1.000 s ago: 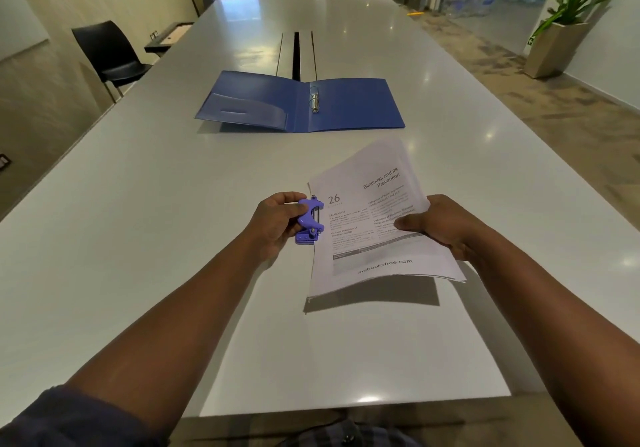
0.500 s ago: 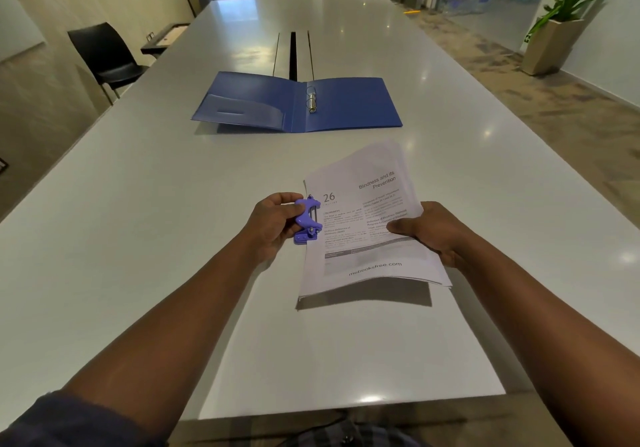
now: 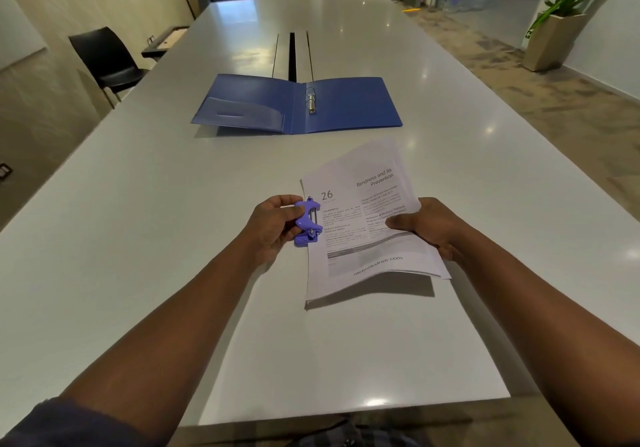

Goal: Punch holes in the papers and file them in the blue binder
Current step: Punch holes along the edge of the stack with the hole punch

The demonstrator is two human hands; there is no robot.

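My left hand (image 3: 272,226) grips a small purple hole punch (image 3: 306,223), whose jaw sits on the left edge of a stack of printed papers (image 3: 367,225). My right hand (image 3: 427,226) holds the stack by its right side, thumb on top, a little above the table. The papers' near left corner rests close to the tabletop. The blue binder (image 3: 349,105) lies open and flat farther back, its metal rings (image 3: 311,98) in the middle and a clear pocket on its left flap.
The long grey table (image 3: 138,204) has a cable slot (image 3: 292,53) behind the binder. A black chair (image 3: 107,62) stands at the left, a planter (image 3: 550,41) at the right, a foosball table far back.
The stack with both hands has sunk slightly and turned a little straighter; the punch stays on the left edge. The binder has not moved.
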